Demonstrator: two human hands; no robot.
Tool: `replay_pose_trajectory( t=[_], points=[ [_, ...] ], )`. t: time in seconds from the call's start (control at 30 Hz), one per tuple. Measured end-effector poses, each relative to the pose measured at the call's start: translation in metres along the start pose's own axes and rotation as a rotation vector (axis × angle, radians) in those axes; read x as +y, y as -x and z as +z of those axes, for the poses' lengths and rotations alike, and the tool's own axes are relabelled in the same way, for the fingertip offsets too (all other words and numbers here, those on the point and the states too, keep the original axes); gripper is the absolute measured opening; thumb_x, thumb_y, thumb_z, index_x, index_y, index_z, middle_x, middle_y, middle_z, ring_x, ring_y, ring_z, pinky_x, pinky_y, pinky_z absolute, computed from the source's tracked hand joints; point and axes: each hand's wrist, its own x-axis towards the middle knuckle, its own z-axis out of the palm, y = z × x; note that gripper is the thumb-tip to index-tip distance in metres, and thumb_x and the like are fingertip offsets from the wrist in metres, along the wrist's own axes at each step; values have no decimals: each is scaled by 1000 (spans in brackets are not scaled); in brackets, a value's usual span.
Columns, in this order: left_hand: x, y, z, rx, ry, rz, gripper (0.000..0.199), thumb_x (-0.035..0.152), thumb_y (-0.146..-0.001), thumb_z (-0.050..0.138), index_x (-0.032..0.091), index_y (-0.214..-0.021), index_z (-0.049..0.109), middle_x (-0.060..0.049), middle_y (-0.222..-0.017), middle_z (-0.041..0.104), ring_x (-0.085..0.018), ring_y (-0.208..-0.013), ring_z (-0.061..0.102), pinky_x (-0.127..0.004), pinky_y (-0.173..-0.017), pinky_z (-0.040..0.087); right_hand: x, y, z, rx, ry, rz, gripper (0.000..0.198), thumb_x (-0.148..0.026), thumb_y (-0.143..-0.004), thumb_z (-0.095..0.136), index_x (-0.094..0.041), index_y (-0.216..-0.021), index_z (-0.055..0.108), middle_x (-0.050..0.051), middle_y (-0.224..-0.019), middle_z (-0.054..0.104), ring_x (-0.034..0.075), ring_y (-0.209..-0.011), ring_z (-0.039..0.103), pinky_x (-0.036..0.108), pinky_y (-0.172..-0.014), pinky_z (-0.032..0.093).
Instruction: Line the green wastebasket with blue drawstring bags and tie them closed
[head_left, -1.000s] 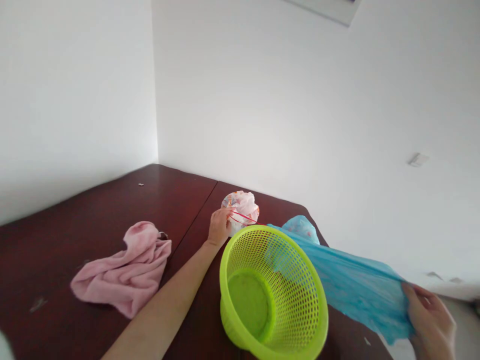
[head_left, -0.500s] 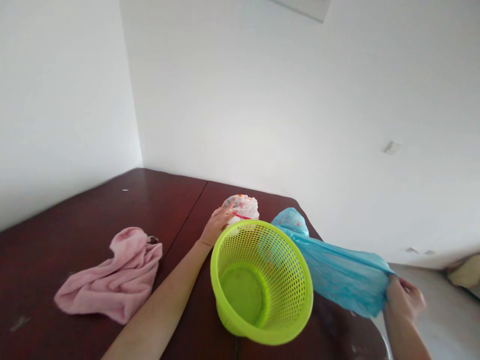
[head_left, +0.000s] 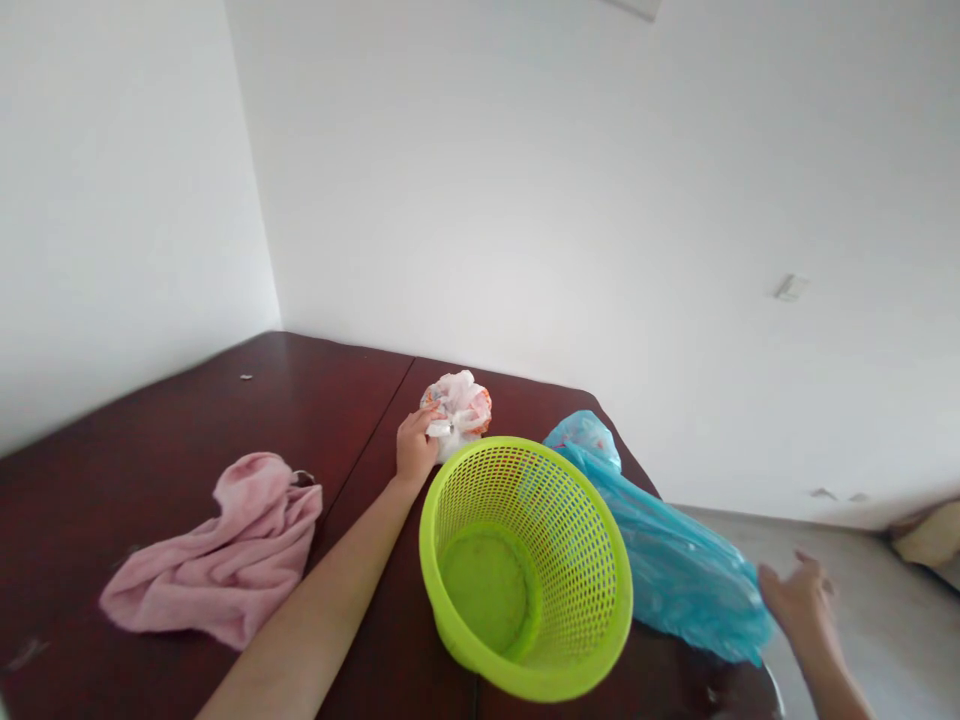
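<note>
**Left hand at white bag; right hand spread beside blue bag**

Far left: pink cloth [head_left: 225,560] lies rumpled on the dark red table [head_left: 330,400], just left of the left forearm.

Left arm runs from the bottom edge up and to the right, stretched across the table between the cloth and the basket. Wrist roughly in line with forearm. Left hand [head_left: 417,446] rests against the left side of the knotted white bag [head_left: 463,412], fingertips at its gathered part. Contact clear; cannot tell whether the fingers grasp the bag or only press on it. The bag sits on the table behind the basket.

Center: green basket [head_left: 581,555], mouth tilted toward the viewer, with a perforated wall and a solid bottom.

Right: blue bag [head_left: 679,565], bulging at its far end behind the basket, its slack length trailing along the basket's right side to the table edge.

Far right: right forearm rises from the bottom edge, leaning left. Right hand [head_left: 799,590] is outside the table edge, digits spread, grasping nothing. One fingertip is at the blue bag's near end; cannot tell whether they touch.
</note>
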Motion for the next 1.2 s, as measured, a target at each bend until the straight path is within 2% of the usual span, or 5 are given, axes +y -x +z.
replay_pose_trajectory(
  t=[0.27,0.43,0.67,0.97,1.2],
  points=[
    [-12,1,5,-27,-8,-91,36,6,-95,60,18,-121,81,-16,-146,82,-37,-137,71,-52,-129,49,-26,181,72,-746,430,-415,80,-71,-111,48,-40,-184,51,9,-193,43,50,-181,33,87,-140,29],
    [-16,2,6,-25,3,-122,32,11,-99,61,17,-123,80,-14,-138,84,-32,-129,74,-45,-122,54,-25,196,56,-1047,364,-647,75,-64,-114,59,-43,-185,49,7,-191,46,45,-181,34,79,-148,21],
    [-18,2,9,-13,9,-151,34,13,-98,60,20,-125,81,-14,-136,84,-35,-128,75,-49,-122,55,-32,176,43,-636,421,-646,70,-54,-120,42,-44,-190,38,1,-199,27,41,-186,20,82,-147,15],
    [-6,-2,2,88,-20,-95,60,4,-93,64,17,-151,70,-19,-172,66,-38,-165,53,-58,-145,32,-13,156,104,-806,361,-515,68,-60,-112,54,-43,-177,62,6,-189,51,45,-178,41,77,-146,25],
    [0,1,1,7,-10,45,66,15,-96,65,23,-161,70,-13,-179,63,-36,-171,52,-56,-148,34,-86,124,135,-523,65,-469,71,-59,-105,64,-26,-168,64,19,-171,67,45,-163,60,72,-144,35]
  ],
)
